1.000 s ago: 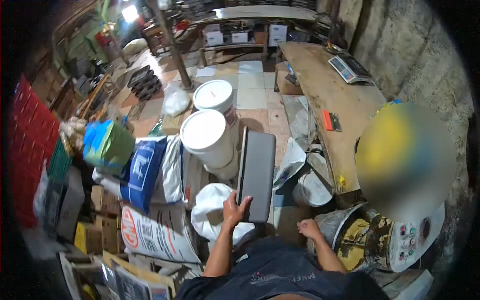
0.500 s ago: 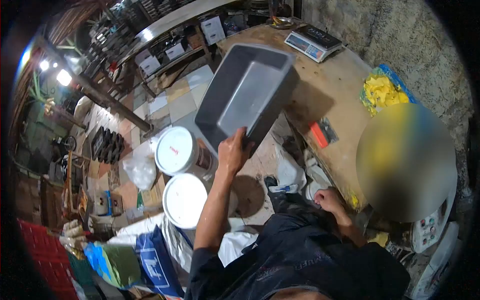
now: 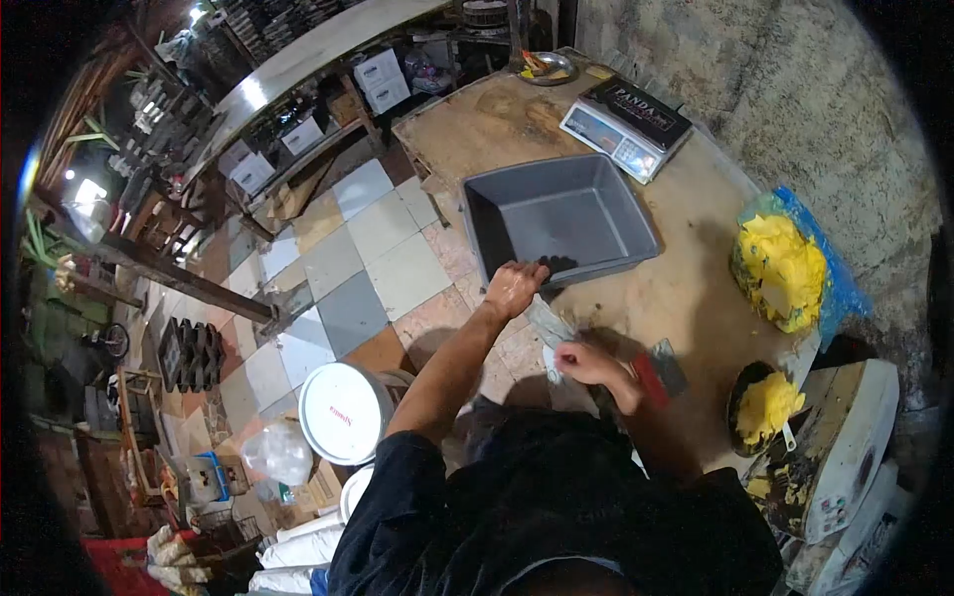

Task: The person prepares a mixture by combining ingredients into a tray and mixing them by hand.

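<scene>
My left hand [image 3: 514, 287] grips the near rim of a grey plastic tub [image 3: 566, 223], fingers curled over the edge. The tub shows no contents and is over the left part of the wooden table [image 3: 696, 268]. Close to the table's front edge, my right hand [image 3: 588, 365] is loosely closed, and nothing shows in it. A flat scraper with a red handle [image 3: 651, 380] lies just right of that hand, partly behind the forearm.
A digital scale [image 3: 621, 129] carries a black box behind the tub. Yellow, creamy stuff fills a bag [image 3: 780, 268] and a dark bowl [image 3: 765, 407] at the right. White lidded buckets [image 3: 341, 412] stand on the tiled floor, left of me.
The tub has moved right and over the table, turning more level, with my left hand still on its rim. My right hand has moved left and forward. The view has shifted.
</scene>
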### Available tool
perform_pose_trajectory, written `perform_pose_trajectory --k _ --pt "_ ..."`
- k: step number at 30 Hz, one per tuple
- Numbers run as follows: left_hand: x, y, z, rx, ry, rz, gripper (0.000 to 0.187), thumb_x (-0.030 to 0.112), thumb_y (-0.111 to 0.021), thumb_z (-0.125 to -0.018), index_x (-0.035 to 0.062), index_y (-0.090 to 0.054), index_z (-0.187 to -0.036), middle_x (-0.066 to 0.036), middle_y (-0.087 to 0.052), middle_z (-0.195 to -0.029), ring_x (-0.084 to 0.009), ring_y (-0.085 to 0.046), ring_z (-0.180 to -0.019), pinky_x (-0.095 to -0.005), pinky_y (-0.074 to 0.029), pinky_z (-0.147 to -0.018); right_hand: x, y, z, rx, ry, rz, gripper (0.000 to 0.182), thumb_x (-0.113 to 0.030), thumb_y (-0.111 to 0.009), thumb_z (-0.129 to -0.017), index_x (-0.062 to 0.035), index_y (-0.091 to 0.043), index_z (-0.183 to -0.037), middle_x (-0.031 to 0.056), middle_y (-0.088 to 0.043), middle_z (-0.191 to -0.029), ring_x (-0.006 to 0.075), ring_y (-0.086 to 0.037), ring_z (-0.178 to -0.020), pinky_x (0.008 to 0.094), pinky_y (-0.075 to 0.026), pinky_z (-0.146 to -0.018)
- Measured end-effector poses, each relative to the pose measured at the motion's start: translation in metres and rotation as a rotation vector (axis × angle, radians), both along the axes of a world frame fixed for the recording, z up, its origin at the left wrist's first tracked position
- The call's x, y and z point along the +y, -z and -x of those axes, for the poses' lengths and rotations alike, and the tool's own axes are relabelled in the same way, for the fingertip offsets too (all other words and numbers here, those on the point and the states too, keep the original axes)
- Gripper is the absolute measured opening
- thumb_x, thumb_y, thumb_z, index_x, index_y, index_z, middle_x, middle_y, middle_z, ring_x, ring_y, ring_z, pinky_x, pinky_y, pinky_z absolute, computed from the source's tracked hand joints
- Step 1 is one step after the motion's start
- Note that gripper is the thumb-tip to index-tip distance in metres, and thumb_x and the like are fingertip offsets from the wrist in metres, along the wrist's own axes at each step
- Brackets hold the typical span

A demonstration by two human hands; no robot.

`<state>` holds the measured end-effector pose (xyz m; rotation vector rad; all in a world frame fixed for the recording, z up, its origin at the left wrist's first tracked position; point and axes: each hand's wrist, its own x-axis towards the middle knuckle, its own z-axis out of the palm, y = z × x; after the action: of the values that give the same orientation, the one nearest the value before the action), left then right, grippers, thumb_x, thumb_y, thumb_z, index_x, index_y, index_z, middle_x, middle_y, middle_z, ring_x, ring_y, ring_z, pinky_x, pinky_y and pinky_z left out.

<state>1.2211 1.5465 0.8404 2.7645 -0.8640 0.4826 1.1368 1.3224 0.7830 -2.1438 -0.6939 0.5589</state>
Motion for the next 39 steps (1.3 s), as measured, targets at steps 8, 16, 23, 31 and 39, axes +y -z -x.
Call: perform_pose_trajectory --k 8,16,23,31,39 --pt "0.100 -0.024 -0.072 -0.088 -0.243 0.381 0.044 0.015 -0.063 -0.071 0.0146 -0.054 -0.114 -0.012 -0.052 -0.099 -0.0304 -0.045 -0.100 -0.0438 -0.036 -0.088 0.107 0.056 -0.112 0.668 -0.186 0.041 0.021 -0.023 -0.062 -0.083 -0.0030 -0.061 -0.091 0.0089 -0.063 -0.084 0.0196 -0.060 -0.078 0.0312 -0.047 -0.066" --pt "0.354 0.199 0.053 0.813 -1.047 0.696 0.052 0.040 -0.060 -0.081 0.0021 -0.055 -0.115 -0.024 -0.059 -0.105 -0.0369 -0.057 -0.098 -0.0423 -0.045 -0.088 0.161 0.088 -0.150 1.308 0.470 -0.068 0.026 -0.030 -0.056 -0.090 -0.0082 -0.057 -0.104 0.0055 -0.061 -0.085 0.0169 -0.059 -0.081 0.0329 -0.048 -0.068" --pt "0.428 0.253 0.127 1.501 -0.796 1.216 0.047 0.046 -0.047 -0.090 0.0034 -0.063 -0.105 -0.014 -0.064 -0.105 -0.0294 -0.060 -0.092 -0.0391 -0.047 -0.085 0.321 0.094 -0.288 1.224 0.313 0.054 0.030 -0.034 -0.055 -0.089 -0.0082 -0.056 -0.106 0.0061 -0.061 -0.085 0.0180 -0.060 -0.081 0.0333 -0.049 -0.069" --pt "0.521 0.218 0.062 1.151 -1.202 1.633 0.052 0.047 -0.045 -0.090 0.0015 -0.059 -0.110 -0.015 -0.062 -0.108 -0.0300 -0.059 -0.094 -0.0407 -0.046 -0.086 0.562 0.085 -0.430 1.098 -0.056 0.176 0.035 -0.038 -0.054 -0.088 -0.0083 -0.056 -0.107 0.0067 -0.062 -0.086 0.0193 -0.060 -0.081 0.0338 -0.050 -0.070" --pt "0.516 0.219 0.084 0.084 -1.491 2.487 0.057 0.049 -0.044 -0.090 -0.0004 -0.055 -0.115 -0.016 -0.061 -0.111 -0.0306 -0.059 -0.097 -0.0424 -0.046 -0.088 0.776 0.057 -0.457 1.011 -0.426 0.379 0.041 -0.042 -0.053 -0.087 -0.0084 -0.055 -0.109 0.0073 -0.062 -0.086 0.0205 -0.061 -0.080 0.0342 -0.050 -0.071"
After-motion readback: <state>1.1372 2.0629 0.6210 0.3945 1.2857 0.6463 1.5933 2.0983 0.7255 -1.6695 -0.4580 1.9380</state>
